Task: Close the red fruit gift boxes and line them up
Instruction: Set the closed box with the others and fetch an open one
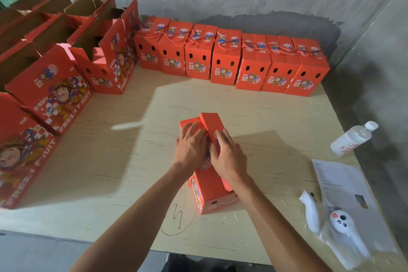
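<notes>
A red fruit gift box [209, 185] stands in the middle of the wooden table [136, 161], its two top flaps nearly folded down. My left hand [191, 146] presses flat on the left flap. My right hand [227, 153] lies on the right flap with its fingers spread over it. Along the back wall stands a row of several closed red boxes [229, 62] with rope handles on top. Several open red boxes [53, 90] with raised flaps stand along the left side.
A clear plastic bottle [353, 138] lies at the right edge of the table. Nearer me on the right are a printed sheet [340, 181] and white handheld devices in plastic wrap [337, 225]. A pencilled scribble marks the table front.
</notes>
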A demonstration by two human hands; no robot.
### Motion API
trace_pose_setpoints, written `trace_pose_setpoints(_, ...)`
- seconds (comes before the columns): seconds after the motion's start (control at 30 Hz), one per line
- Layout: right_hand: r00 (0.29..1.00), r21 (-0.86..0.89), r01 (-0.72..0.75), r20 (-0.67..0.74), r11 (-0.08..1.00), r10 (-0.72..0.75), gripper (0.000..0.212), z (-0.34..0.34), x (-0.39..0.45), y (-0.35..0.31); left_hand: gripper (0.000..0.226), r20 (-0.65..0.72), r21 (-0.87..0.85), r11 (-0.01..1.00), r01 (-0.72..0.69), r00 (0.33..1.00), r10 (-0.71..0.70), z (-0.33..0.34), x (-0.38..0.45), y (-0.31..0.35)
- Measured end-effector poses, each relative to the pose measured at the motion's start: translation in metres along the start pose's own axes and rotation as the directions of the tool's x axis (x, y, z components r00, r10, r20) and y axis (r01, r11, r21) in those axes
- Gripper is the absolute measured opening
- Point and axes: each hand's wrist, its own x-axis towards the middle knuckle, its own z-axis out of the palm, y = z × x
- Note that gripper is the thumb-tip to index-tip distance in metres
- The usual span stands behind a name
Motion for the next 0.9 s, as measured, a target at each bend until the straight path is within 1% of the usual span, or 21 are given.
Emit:
trace_pose_setpoints(0.1, 1.0, 0.134, 0.004, -0.022, 0.991, -0.001, 0.048, -0.006, 0.006, 0.003, 0.035, 0.135, 0.062, 0.998, -0.005, 0.991, -0.003, 0.001, 0.001, -0.005)
trace_pose_setpoints(0.17, 0.999, 0.14, 0.009, -0.041, 0.99, -0.003, 0.049, -0.006, 0.006, 0.001, 0.038, 0.175, 0.069, 0.997, -0.041, 0.984, 0.028, 0.005, 0.002, -0.006)
trace_pose_setpoints(0.2, 0.999, 0.115, 0.011, -0.052, 0.993, -0.005, 0.05, -0.005, 0.005, -0.001, 0.038, 0.153, 0.032, 0.999, -0.038, 0.988, 0.032, 0.007, 0.002, -0.005)
trace_pose_setpoints(0.27, 0.999, 0.068, 0.013, -0.047, 0.998, -0.01, 0.051, -0.002, 0.002, -0.002, 0.032, 0.026, -0.126, 0.992, -0.002, 1.0, 0.006, 0.011, 0.001, -0.005)
trace_pose_setpoints(0.33, 0.999, 0.041, 0.015, -0.034, 0.999, -0.014, 0.051, -0.001, 0.001, -0.003, 0.026, -0.093, -0.276, 0.961, 0.025, 0.994, -0.052, 0.013, -0.002, -0.007)
trace_pose_setpoints(0.4, 1.0, -0.015, -0.002, -0.016, 1.0, 0.002, 0.051, -0.001, 0.001, -0.004, 0.023, -0.135, -0.306, 0.951, 0.042, 0.987, -0.087, 0.013, -0.002, -0.008)
trace_pose_setpoints(0.53, 1.0, -0.133, -0.013, 0.022, 0.991, 0.016, 0.054, 0.002, -0.001, -0.01, 0.019, -0.145, -0.281, 0.959, 0.029, 0.987, -0.073, 0.013, -0.002, -0.006)
trace_pose_setpoints(0.7, 0.999, -0.209, -0.006, 0.035, 0.978, 0.014, 0.054, 0.0, -0.001, -0.014, 0.03, -0.052, -0.146, 0.989, 0.005, 0.999, -0.013, 0.01, -0.002, -0.009)
trace_pose_setpoints(0.9, 1.0, -0.26, -0.016, 0.009, 0.966, 0.019, 0.051, 0.003, -0.004, -0.019, 0.042, 0.043, 0.015, 0.998, 0.06, 0.997, -0.061, 0.004, 0.006, -0.003)
